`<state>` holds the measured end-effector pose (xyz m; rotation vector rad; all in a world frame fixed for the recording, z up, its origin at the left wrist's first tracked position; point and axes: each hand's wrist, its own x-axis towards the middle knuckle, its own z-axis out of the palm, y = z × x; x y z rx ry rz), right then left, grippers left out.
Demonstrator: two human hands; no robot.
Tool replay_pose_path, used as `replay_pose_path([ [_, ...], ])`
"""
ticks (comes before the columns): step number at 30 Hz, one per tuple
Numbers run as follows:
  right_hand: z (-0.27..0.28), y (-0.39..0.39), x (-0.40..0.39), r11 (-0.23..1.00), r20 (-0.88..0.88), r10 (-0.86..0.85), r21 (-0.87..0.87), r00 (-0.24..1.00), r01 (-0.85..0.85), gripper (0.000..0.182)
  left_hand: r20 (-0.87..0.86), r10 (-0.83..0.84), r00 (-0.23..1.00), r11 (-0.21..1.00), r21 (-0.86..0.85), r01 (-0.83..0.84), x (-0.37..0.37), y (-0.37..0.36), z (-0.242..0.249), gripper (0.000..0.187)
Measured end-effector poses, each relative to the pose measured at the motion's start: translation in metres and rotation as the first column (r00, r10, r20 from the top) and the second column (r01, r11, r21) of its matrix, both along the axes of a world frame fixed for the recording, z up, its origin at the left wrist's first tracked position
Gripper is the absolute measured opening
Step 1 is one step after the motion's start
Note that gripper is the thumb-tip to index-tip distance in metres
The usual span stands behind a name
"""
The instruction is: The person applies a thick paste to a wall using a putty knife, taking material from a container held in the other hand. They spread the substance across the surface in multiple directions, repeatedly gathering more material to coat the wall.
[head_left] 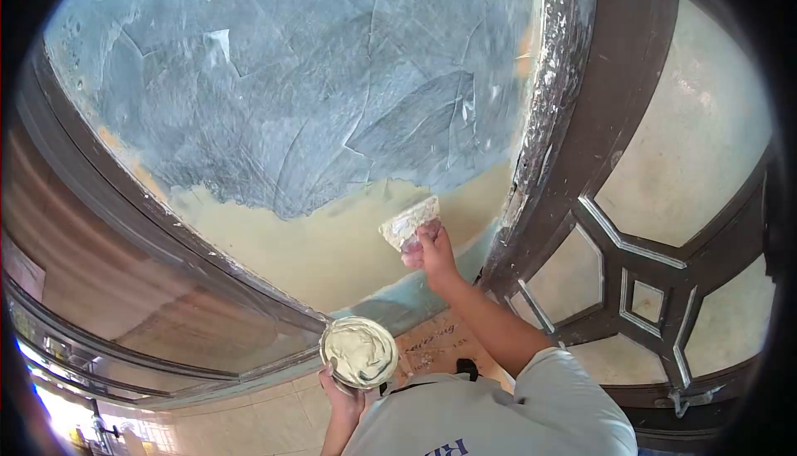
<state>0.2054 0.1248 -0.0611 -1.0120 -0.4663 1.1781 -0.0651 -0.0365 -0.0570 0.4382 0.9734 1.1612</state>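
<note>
My right hand [425, 245] is closed around a putty knife [410, 222], its wide blade smeared with cream putty and held close over the lower wall. Lower down, my left hand [342, 391] grips a round tub [325, 356] from its near left side. Pale cream putty [359, 350] fills the tub, its surface swirled. The wall [274, 107] ahead is patchy blue-grey with trowel marks higher up. Along its lower part runs a smooth cream band [290, 252], and a pale green strip [407, 296] shows beneath that.
A dark door [618, 107] with light panels and silvery trim stands at the right, beside a paint-spattered frame edge [552, 66]. To the left is a brown glossy panel [141, 265] with a frame. Cardboard [436, 340] with printing lies on the tiled floor [249, 423].
</note>
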Motion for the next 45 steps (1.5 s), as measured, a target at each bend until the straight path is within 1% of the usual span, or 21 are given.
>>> replay_pose_path([
  [2, -0.012, -0.012, -0.002, 1.0, -0.005, -0.001, -0.02, 1.0, 0.001, 0.027, -0.012, -0.019, 1.0, 0.999, 0.033, 0.019, 0.002, 0.0, -0.002, 0.062],
  [4, -0.002, -0.014, -0.003, 0.999, -0.006, 0.003, -0.036, 1.0, -0.003, 0.028, -0.013, 0.014, 1.0, 0.999, 0.05, -0.013, 0.006, -0.001, -0.003, 0.064],
  [6, 0.011, -0.015, -0.009, 0.992, -0.074, -0.049, 0.111, 0.996, 0.057, 0.027, -0.007, 0.002, 1.0, 0.999, 0.054, -0.002, 0.007, -0.001, -0.007, 0.066],
  [7, 0.019, -0.013, -0.008, 0.993, -0.077, -0.049, 0.107, 0.996, 0.057, 0.027, -0.005, 0.004, 1.0, 0.999, 0.037, -0.004, 0.009, -0.001, -0.006, 0.066],
  [9, 0.032, -0.005, -0.004, 0.995, -0.011, 0.061, 0.082, 0.998, -0.06, 0.033, -0.028, -0.013, 1.0, 1.0, 0.008, 0.013, 0.013, -0.001, 0.001, 0.068],
  [12, 0.012, -0.004, -0.007, 0.998, -0.028, 0.001, 0.068, 1.0, 0.001, 0.032, -0.044, -0.016, 0.999, 1.0, 0.001, 0.016, 0.018, 0.0, 0.006, 0.069],
  [14, 0.01, -0.009, -0.007, 0.999, -0.026, 0.002, 0.047, 1.0, -0.001, 0.032, -0.035, 0.004, 0.999, 1.0, 0.003, -0.003, 0.017, 0.001, 0.002, 0.069],
  [16, 0.023, -0.013, -0.008, 1.0, -0.023, 0.008, 0.009, 1.0, -0.008, 0.031, -0.025, 0.028, 0.999, 1.0, -0.011, -0.028, 0.016, -0.001, -0.006, 0.069],
  [18, 0.039, -0.008, -0.009, 0.992, -0.02, 0.029, 0.123, 0.999, -0.027, 0.031, -0.036, 0.002, 0.999, 1.0, 0.031, 0.0, 0.015, -0.001, -0.01, 0.069],
  [19, 0.034, -0.006, -0.008, 0.992, -0.021, 0.033, 0.121, 0.999, -0.03, 0.031, -0.067, 0.008, 0.998, 1.0, -0.004, -0.008, 0.017, -0.003, -0.006, 0.069],
  [21, 0.027, 0.001, -0.009, 0.993, -0.001, -0.013, 0.117, 1.0, 0.013, 0.03, -0.062, 0.02, 0.998, 1.0, -0.003, -0.02, 0.018, -0.003, -0.006, 0.069],
  [24, 0.03, -0.009, -0.009, 0.997, -0.033, 0.019, 0.075, 0.999, -0.017, 0.028, -0.035, 0.065, 0.997, 0.998, 0.009, -0.065, 0.019, 0.0, -0.007, 0.069],
  [26, 0.039, -0.006, -0.011, 0.993, -0.033, 0.017, 0.118, 0.999, -0.013, 0.027, -0.015, 0.1, 0.995, 0.995, 0.006, -0.1, 0.019, -0.001, -0.012, 0.069],
  [28, 0.049, -0.002, -0.01, 0.987, -0.029, 0.051, 0.155, 0.998, -0.046, 0.026, -0.026, 0.064, 0.998, 0.997, 0.054, -0.063, 0.017, 0.001, -0.02, 0.069],
  [32, 0.016, -0.002, -0.01, 0.994, -0.008, 0.017, 0.106, 1.0, -0.016, 0.025, -0.024, 0.098, 0.995, 0.995, 0.029, -0.098, 0.018, 0.002, -0.018, 0.069],
  [35, 0.031, -0.013, -0.013, 0.996, -0.016, 0.026, 0.086, 1.0, -0.025, 0.02, -0.009, 0.071, 0.997, 0.996, 0.054, -0.071, 0.022, 0.001, -0.013, 0.071],
  [37, 0.055, -0.009, -0.016, 0.986, -0.033, 0.044, 0.165, 0.998, -0.038, 0.022, -0.024, 0.069, 0.997, 0.997, 0.048, -0.068, 0.024, 0.002, -0.009, 0.071],
  [40, 0.043, 0.001, -0.016, 0.993, -0.048, 0.033, 0.112, 0.998, -0.027, 0.024, -0.016, 0.041, 0.999, 0.999, 0.022, -0.041, 0.022, 0.003, -0.012, 0.073],
  [41, 0.037, -0.004, -0.016, 0.995, -0.018, 0.033, 0.099, 0.999, -0.031, 0.025, -0.02, 0.043, 0.999, 0.999, 0.033, -0.042, 0.022, 0.004, -0.014, 0.074],
  [44, 0.047, -0.014, -0.016, 0.998, -0.011, 0.016, 0.063, 1.0, -0.016, 0.024, -0.009, 0.077, 0.997, 0.996, 0.043, -0.076, 0.028, 0.007, -0.003, 0.073],
  [45, 0.051, -0.011, -0.02, 0.99, 0.005, -0.037, 0.136, 0.999, 0.036, 0.025, -0.002, 0.069, 0.998, 0.997, 0.047, -0.069, 0.028, 0.006, -0.004, 0.073],
])
